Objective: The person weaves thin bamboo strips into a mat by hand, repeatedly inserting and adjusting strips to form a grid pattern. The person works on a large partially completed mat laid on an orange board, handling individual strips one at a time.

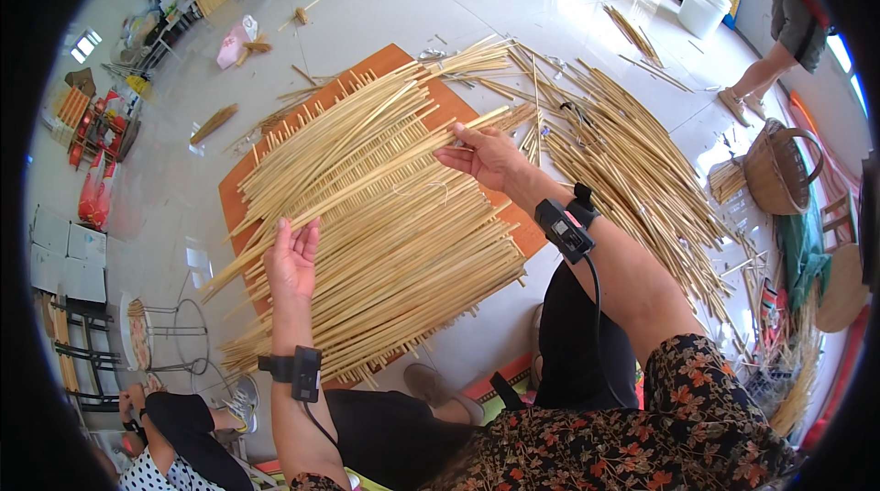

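A slim bundle of long pale reed stalks (pixel 371 188) slants up to the right across the work, held at both ends. My left hand (pixel 293 264) grips its lower left part, thumb and fingers closed round the stalks. Near the upper right end, my right hand (pixel 484 159) pinches it between thumb and fingers. Beneath lies a mat of stalks (pixel 394 275), laid side by side over thin crosswise rods (pixel 362 181). An orange-brown board (pixel 240 190) supports it. A loose white string (pixel 426 187) rests on the mat below my right hand.
A large pile of loose stalks (pixel 632 161) spreads over the floor to the right. Beyond it stands a wicker basket (pixel 775 175). A white bucket (pixel 703 10) and a standing person (pixel 796 33) are at the far right. Another person (pixel 183 427) sits at lower left beside a wire-framed stool (pixel 137 333).
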`<action>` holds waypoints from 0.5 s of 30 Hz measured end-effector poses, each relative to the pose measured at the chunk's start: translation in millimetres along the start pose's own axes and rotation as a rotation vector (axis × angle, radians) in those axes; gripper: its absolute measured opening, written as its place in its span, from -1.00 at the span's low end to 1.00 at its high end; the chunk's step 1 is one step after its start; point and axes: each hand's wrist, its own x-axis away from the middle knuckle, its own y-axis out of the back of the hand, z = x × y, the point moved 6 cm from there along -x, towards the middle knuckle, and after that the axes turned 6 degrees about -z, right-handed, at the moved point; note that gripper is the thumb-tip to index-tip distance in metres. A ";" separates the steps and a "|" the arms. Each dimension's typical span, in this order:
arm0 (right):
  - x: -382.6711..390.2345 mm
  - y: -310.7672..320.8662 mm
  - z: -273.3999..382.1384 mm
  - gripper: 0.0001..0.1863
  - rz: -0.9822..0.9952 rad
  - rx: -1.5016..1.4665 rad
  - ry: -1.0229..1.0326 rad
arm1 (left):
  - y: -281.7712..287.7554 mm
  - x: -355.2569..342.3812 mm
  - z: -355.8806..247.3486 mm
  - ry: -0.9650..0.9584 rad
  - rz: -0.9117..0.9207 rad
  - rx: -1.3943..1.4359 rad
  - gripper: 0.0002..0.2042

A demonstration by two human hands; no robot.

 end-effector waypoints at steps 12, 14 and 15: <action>6.8 1.3 3.8 -0.70 -0.106 -0.006 -0.048 | -8.2 5.5 -7.2 -0.078 0.019 -0.034 -0.66; 3.7 1.4 2.6 -0.72 -0.060 -0.028 -0.054 | -5.1 3.9 -4.9 -0.061 0.006 -0.011 -0.66; 2.4 1.4 2.1 -0.73 -0.037 -0.039 -0.056 | -2.8 2.6 -3.3 -0.051 -0.007 0.002 -0.66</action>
